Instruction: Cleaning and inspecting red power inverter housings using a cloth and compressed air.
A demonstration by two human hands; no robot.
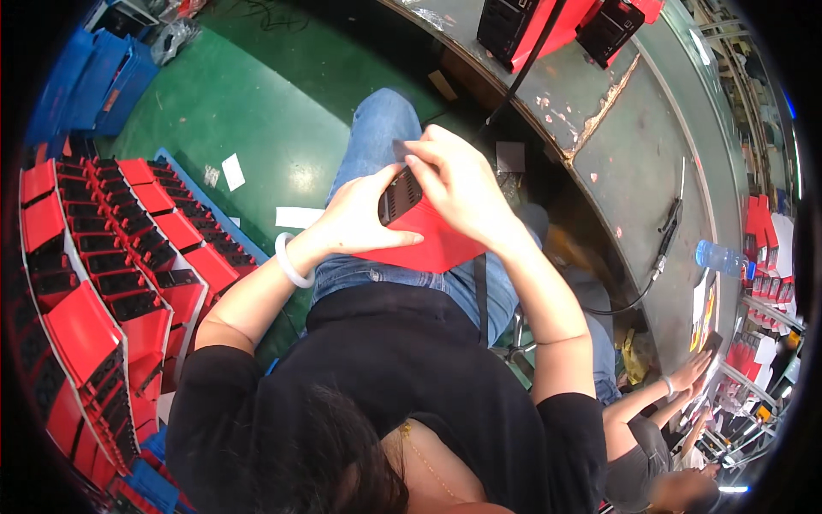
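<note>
A red box-shaped housing (428,244) with a black slotted end panel (400,197) rests over my lap. My left hand (355,210) is closed round its left side, the thumb along the panel's upper edge and fingers on the red side. My right hand (454,176) bends over the panel's top right, thumb and forefinger pinched on a small dark flat piece (400,150). That piece stands at the panel's upper edge; whether it is fixed to the housing I cannot tell. The housing's right end lies partly under my right wrist.
Stacked red and black housings (111,283) stand on my left. A grey workbench (591,146) runs along the right, bearing more housings (539,30), a cabled hand tool (670,218) and a water bottle (719,257). Blue crates (94,77) sit far left. Another person's hand (689,373) shows lower right.
</note>
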